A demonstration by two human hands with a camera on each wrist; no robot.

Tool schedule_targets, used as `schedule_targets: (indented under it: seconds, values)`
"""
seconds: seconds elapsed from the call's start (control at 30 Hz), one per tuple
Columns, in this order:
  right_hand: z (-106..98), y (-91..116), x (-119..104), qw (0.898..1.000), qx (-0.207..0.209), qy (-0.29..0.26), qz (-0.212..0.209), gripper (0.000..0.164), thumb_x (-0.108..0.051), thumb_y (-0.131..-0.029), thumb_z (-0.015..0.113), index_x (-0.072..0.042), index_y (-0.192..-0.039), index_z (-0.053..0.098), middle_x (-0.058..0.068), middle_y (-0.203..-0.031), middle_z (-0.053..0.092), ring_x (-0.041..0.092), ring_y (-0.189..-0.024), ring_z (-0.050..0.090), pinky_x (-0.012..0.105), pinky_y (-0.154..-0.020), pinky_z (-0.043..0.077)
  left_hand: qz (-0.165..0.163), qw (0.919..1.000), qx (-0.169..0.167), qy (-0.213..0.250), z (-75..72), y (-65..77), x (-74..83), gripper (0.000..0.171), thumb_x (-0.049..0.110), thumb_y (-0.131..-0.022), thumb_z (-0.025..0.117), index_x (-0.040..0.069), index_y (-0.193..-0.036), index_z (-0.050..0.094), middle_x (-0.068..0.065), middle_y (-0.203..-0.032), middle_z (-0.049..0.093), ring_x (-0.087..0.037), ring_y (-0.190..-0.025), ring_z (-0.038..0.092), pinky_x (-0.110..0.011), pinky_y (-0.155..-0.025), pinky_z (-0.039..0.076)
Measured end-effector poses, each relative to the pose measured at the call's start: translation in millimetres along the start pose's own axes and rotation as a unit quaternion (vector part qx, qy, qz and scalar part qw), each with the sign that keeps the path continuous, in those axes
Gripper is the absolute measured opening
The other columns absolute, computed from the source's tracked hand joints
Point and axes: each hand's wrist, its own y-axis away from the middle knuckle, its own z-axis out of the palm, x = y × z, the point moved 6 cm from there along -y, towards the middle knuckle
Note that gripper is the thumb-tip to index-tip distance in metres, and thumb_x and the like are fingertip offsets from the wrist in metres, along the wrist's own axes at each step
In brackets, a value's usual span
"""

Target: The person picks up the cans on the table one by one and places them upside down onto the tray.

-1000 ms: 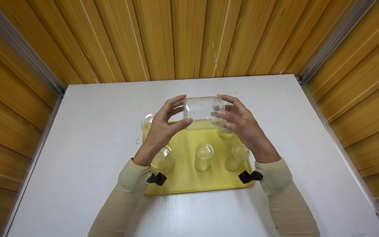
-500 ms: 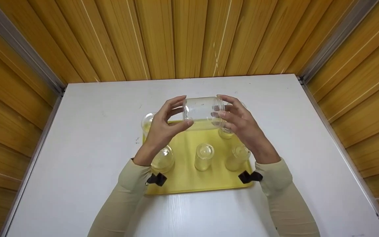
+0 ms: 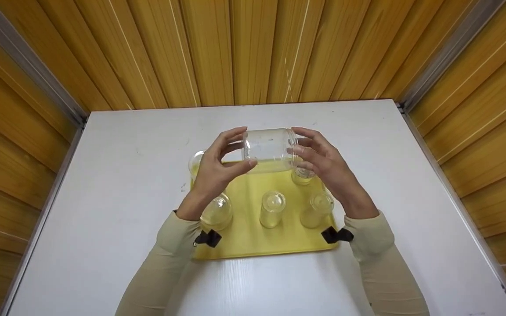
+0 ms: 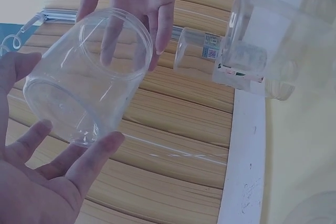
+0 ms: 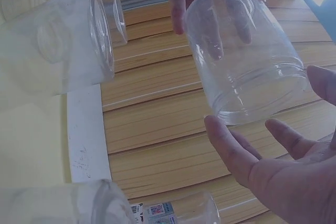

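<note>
A large clear jar (image 3: 267, 147) lies sideways in the air above the tray, its threaded mouth facing right. My left hand (image 3: 213, 169) holds the base end, thumb in front and fingers behind. My right hand (image 3: 325, 164) holds the mouth end, its fingertips spread around the rim. In the left wrist view, the left fingertips touch the jar's base (image 4: 63, 108). In the right wrist view, the right fingertips meet the threaded rim (image 5: 262, 98). The jar looks empty and has no lid on it.
Beneath the hands is a yellow tray (image 3: 253, 241) on a white table (image 3: 117, 184). Several clear containers stand on it, including a slim one (image 3: 272, 210) in the middle, one at right (image 3: 316, 213) and a rounder one (image 3: 218, 213) at left. Wood-patterned panels (image 3: 253, 52) enclose the table.
The jar has shifted slightly left. My right hand has moved a little to the right, toward the end of the rim; the left hand has barely moved.
</note>
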Motion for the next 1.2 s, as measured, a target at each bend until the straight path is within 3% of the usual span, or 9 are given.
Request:
schedule_targets:
  seconds: [0.13,0.4,0.87,1.03,1.2]
  values:
    - [-7.7,1.4,-5.7,1.0,0.015,-0.005,-0.015,0.058,-0.025,-0.107,0.061,-0.01,-0.16,0.043,0.017,-0.149,0.047,0.032,-0.137,0.053,0.046,-0.105,0.052,-0.001,0.9999,0.01,-0.003,-3.9,-1.0,0.2,0.067,0.011,-0.09,0.084,0.007,-0.151,0.055,-0.013,-0.148,0.055,-0.03,-0.134,0.056,-0.044,-0.095,0.059]
    - [-32.0,5.1,-14.1,0.998,0.056,-0.024,-0.03,0.054,-0.023,-0.109,0.058,-0.004,-0.157,0.044,0.019,-0.149,0.05,0.034,-0.136,0.054,0.043,-0.105,0.053,-0.004,0.9993,0.02,-0.031,-12.2,-2.4,-2.6,0.067,0.015,-0.09,0.085,0.008,-0.151,0.056,-0.012,-0.147,0.056,-0.027,-0.133,0.057,-0.043,-0.096,0.059]
    - [-59.1,9.1,-16.5,0.992,0.12,0.012,-0.046,0.05,-0.025,-0.109,0.059,-0.002,-0.152,0.049,0.019,-0.145,0.053,0.038,-0.133,0.055,0.038,-0.1,0.056,-0.02,0.9963,0.031,-0.077,-22.2,-7.8,-6.0,0.068,0.014,-0.087,0.087,0.009,-0.149,0.059,-0.012,-0.146,0.058,-0.028,-0.13,0.057,-0.037,-0.091,0.061]
    - [-67.7,9.8,-20.2,0.985,0.158,0.038,-0.062,0.047,-0.025,-0.108,0.062,-0.002,-0.149,0.053,0.018,-0.141,0.055,0.034,-0.127,0.058,0.035,-0.097,0.057,-0.023,0.9907,0.03,-0.131,-25.2,-8.7,-6.9,0.069,0.018,-0.087,0.087,0.01,-0.15,0.059,-0.007,-0.146,0.059,-0.026,-0.129,0.058,-0.039,-0.091,0.061]
    - [-79.3,9.3,-18.2,0.969,0.211,0.102,-0.08,0.043,-0.023,-0.108,0.061,-0.002,-0.145,0.057,0.014,-0.136,0.058,0.025,-0.119,0.061,0.029,-0.092,0.058,-0.028,0.9822,0.024,-0.184,-26.5,-11.0,-6.1,0.07,0.023,-0.086,0.087,0.013,-0.15,0.059,-0.006,-0.144,0.06,-0.027,-0.129,0.058,-0.043,-0.091,0.06]
